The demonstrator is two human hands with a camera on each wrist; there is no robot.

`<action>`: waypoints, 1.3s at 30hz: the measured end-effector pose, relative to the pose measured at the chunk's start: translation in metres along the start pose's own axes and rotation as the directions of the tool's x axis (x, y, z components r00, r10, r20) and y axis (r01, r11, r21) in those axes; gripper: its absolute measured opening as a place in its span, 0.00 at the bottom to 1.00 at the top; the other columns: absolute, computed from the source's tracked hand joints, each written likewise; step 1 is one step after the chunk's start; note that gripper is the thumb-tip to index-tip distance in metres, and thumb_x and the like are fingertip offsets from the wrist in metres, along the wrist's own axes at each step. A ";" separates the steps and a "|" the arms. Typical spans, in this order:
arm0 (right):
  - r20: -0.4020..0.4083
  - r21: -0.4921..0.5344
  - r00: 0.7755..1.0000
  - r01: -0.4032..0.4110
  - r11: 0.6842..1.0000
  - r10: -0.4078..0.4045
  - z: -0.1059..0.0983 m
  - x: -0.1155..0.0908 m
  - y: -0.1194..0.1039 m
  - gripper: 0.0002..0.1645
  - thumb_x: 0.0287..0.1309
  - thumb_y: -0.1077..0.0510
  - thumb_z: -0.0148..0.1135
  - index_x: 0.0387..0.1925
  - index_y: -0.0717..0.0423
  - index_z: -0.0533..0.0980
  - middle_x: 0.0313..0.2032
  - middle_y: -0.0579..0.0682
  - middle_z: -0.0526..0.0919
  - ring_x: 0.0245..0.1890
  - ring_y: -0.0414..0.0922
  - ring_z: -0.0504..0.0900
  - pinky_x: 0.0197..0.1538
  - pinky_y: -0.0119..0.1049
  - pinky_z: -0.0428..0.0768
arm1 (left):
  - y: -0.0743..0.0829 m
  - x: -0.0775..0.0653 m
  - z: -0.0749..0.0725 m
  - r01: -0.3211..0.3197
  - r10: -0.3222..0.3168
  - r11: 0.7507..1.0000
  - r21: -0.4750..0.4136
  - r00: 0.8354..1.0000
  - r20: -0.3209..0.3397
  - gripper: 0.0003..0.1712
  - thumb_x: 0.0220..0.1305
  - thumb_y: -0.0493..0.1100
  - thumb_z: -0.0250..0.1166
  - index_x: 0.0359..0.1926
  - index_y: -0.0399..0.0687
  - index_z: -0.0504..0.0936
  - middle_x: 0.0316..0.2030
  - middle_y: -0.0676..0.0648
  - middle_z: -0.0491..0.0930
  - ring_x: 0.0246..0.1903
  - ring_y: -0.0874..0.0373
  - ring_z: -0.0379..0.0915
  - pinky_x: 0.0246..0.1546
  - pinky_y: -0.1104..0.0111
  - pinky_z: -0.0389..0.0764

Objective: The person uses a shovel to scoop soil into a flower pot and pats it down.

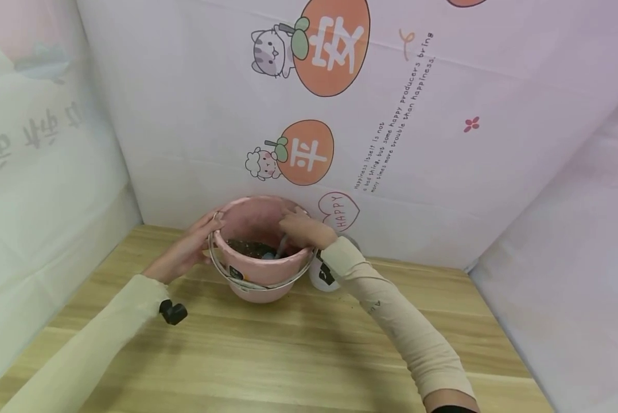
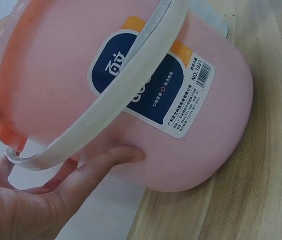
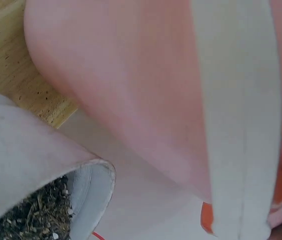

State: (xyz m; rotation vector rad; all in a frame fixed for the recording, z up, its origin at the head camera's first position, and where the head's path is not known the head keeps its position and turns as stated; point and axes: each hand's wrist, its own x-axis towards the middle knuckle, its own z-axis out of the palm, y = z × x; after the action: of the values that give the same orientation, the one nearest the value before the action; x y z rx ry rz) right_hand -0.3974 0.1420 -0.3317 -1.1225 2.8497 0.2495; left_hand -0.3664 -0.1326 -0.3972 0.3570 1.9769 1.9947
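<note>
A pink bucket (image 1: 259,272) stands tilted a little toward me at the back of the table, with dark soil (image 1: 247,248) inside. My left hand (image 1: 191,245) grips its left rim; in the left wrist view the thumb (image 2: 123,155) presses the outer wall below the white handle (image 2: 106,107). Over the right rim, my right hand (image 1: 309,228) reaches down into the bucket and holds a slim grey tool (image 1: 282,246), with something bluish at the soil beside it. The tool's lower end is hidden, so I cannot tell its exact kind.
Right of the bucket, partly under my right wrist, stands a white pot (image 1: 323,278); the right wrist view shows dark, flecked soil (image 3: 43,212) in it. A printed cloth wall (image 1: 195,143) rises right behind the bucket. Wood-grain table (image 1: 267,355) lies in front.
</note>
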 end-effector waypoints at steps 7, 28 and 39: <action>-0.002 0.055 0.997 0.076 0.996 -0.076 0.003 0.005 0.002 0.06 0.61 0.57 0.73 0.38 0.46 0.92 0.44 0.48 0.88 0.51 0.44 0.78 0.61 0.45 0.70 | -0.003 -0.002 -0.005 0.010 -0.010 1.000 -0.002 1.000 -0.004 0.43 0.81 0.62 0.50 0.86 0.67 0.40 0.80 0.37 0.52 0.52 0.56 0.69 0.33 0.67 0.79; 0.018 0.276 0.990 0.128 0.952 -0.138 0.000 0.003 0.017 0.07 0.64 0.65 0.68 0.34 0.53 0.90 0.37 0.46 0.87 0.44 0.44 0.74 0.57 0.41 0.74 | -0.003 0.000 -0.001 0.027 -0.028 0.999 -0.032 1.000 -0.006 0.43 0.81 0.61 0.51 0.86 0.67 0.39 0.82 0.39 0.47 0.68 0.39 0.59 0.38 0.64 0.81; -0.055 0.407 0.988 0.157 0.900 -0.147 0.003 0.001 0.043 0.08 0.68 0.60 0.68 0.45 0.57 0.87 0.47 0.54 0.87 0.48 0.46 0.80 0.56 0.42 0.81 | 0.002 -0.001 0.001 0.018 -0.018 0.999 -0.029 1.000 0.007 0.41 0.82 0.59 0.49 0.86 0.67 0.39 0.83 0.40 0.46 0.71 0.36 0.56 0.38 0.64 0.81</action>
State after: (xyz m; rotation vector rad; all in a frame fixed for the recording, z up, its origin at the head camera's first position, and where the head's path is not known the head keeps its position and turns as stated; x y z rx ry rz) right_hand -0.4271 0.1725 -0.3292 -1.2427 2.6286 -0.3608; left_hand -0.3658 -0.1323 -0.3956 0.3377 1.9377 2.0065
